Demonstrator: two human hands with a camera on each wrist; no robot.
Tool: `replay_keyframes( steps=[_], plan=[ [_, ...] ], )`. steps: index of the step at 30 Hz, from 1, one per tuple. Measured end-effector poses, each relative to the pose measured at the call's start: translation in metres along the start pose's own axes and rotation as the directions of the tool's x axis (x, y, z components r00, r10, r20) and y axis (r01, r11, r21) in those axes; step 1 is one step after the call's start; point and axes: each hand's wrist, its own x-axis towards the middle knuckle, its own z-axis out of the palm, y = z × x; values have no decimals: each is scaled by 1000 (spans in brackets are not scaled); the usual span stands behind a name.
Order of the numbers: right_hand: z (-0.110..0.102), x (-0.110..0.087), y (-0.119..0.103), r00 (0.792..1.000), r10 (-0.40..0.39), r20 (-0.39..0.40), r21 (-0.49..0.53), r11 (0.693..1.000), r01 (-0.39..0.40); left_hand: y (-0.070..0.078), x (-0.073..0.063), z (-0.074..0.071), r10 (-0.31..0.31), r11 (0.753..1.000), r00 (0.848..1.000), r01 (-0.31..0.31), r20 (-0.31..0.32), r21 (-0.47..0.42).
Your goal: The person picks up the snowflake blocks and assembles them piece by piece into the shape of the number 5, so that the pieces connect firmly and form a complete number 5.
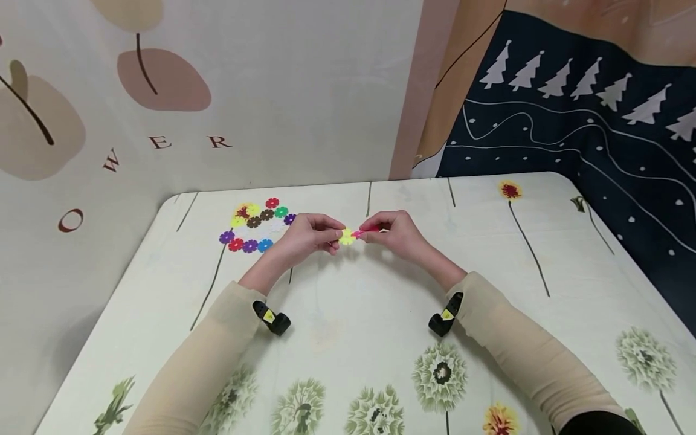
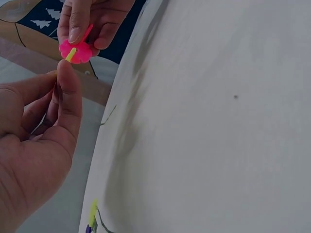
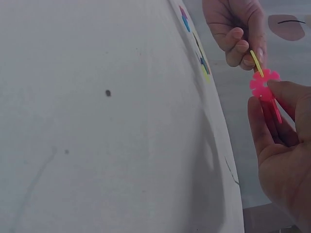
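Observation:
Above the table, in the head view, my left hand point(image 1: 312, 234) pinches a yellow flower-shaped plastic disc point(image 1: 347, 237) between thumb and fingers. Facing it, my right hand point(image 1: 396, 232) pinches a pink flower-shaped disc point(image 3: 261, 86). The yellow disc's edge meets the pink one at a slant in the right wrist view; how deep it sits in a slot I cannot tell. A second pink piece point(image 3: 277, 110) stands at an angle to the first, partly hidden by the right fingers. The left wrist view shows the same pink disc point(image 2: 82, 52) beyond my left fingertips.
Left of my left hand lies a group of flower discs, among them purple point(image 1: 226, 237), red point(image 1: 236, 244), blue point(image 1: 264, 245), green point(image 1: 281, 211), brown point(image 1: 254, 222) and white point(image 1: 274, 227). A floral cloth point(image 1: 348, 326) covers the table. Printed hangings point(image 1: 304, 90) stand behind its far edge.

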Motion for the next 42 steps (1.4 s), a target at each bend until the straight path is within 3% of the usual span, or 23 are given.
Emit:
replay_keyframes(
  steps=[15, 28, 35, 42],
  plan=[
    [9, 2, -3, 999, 22, 48, 6, 1000, -22, -3, 1, 5, 20, 998, 1000, -21, -22, -56],
    [14, 2, -4, 996, 79, 38, 9, 997, -80, -4, 4, 7, -7, 992, 1000, 4, -23, -126],
    [12, 2, -6, 995, 98, 19, -38, 995, -97, 1, -6, -5, 29, 999, 999, -29, -34, -26],
    [4, 2, -5, 992, 124, 11, -31, 992, -123, 8, -23, -43, 78, 984, 993, -63, -86, 167]
  ],
)
